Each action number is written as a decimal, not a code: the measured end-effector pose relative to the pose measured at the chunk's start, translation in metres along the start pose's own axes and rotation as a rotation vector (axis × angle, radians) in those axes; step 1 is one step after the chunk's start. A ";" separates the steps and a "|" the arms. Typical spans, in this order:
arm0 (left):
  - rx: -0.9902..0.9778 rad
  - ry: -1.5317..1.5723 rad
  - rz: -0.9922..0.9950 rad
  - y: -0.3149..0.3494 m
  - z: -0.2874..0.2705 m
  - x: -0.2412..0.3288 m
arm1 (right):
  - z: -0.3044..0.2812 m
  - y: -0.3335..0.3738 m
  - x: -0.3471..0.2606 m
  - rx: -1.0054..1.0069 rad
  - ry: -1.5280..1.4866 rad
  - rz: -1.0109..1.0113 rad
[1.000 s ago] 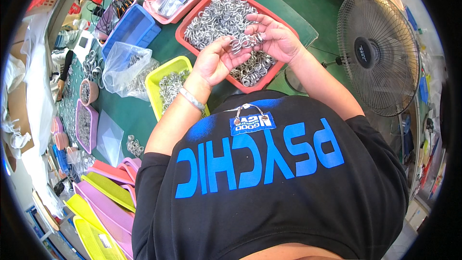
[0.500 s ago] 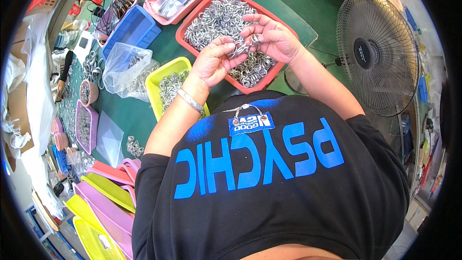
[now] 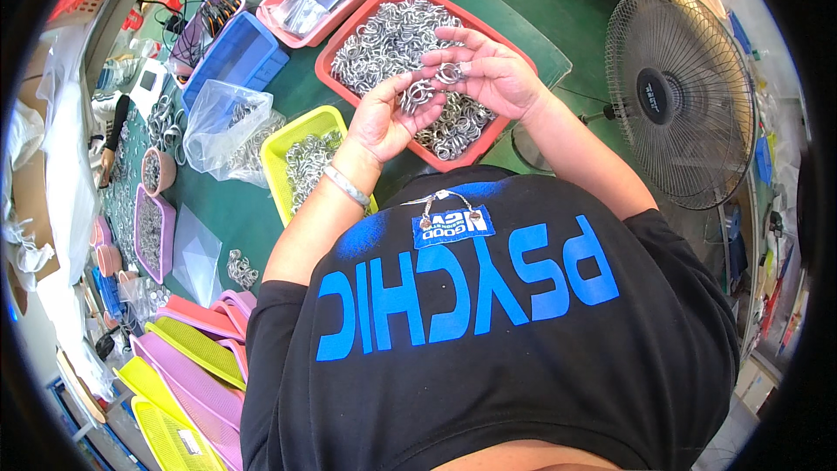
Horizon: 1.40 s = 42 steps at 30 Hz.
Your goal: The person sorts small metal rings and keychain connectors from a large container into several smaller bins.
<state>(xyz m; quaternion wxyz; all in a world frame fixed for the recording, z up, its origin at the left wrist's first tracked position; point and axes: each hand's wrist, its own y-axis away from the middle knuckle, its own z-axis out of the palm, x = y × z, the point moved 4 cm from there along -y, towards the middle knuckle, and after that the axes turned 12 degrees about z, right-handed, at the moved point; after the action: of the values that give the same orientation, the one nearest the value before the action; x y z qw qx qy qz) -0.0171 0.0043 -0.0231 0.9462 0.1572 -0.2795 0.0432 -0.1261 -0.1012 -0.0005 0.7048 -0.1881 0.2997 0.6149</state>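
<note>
A red tray [image 3: 330, 80] heaped with silver metal rings [image 3: 397, 39] lies beneath both of my hands. My left hand [image 3: 388, 118] has its fingers curled round a small bunch of metal rings [image 3: 417, 96] above the tray. Just to the right, my right hand [image 3: 488, 74] pinches some rings [image 3: 449, 73] between thumb and fingers. The two bunches are close together; whether they touch I cannot tell. Left of the tray, near my left wrist, a yellow basket [image 3: 275, 150] holds more rings.
A clear plastic bag [image 3: 214, 131] of rings, a blue bin [image 3: 234, 57] and a pink tray [image 3: 283, 13] of packets stand to the left. A purple basket [image 3: 166, 249] holds small pieces. Stacked baskets [image 3: 187, 366] lie lower left. A large fan [image 3: 680, 96] stands at the right.
The rings in my two hands have shifted apart into two distinct bunches. My right hand has moved slightly left and its fingers have turned; the left stays nearly in place.
</note>
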 end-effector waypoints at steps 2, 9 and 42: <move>-0.008 0.009 -0.009 0.002 0.000 -0.001 | 0.002 0.001 0.001 -0.010 -0.008 -0.003; -0.015 0.081 -0.017 0.000 -0.007 -0.005 | 0.007 -0.007 0.006 0.007 0.019 -0.028; 0.405 -1.794 0.565 0.076 -0.078 0.038 | -0.045 0.020 -0.002 0.577 2.104 -0.012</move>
<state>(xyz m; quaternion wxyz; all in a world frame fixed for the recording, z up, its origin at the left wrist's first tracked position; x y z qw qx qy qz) 0.0424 0.1011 -0.0436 0.2897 0.2189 -0.9141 0.1805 -0.1549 -0.1279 -0.0312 0.1162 -0.4491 0.8845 0.0492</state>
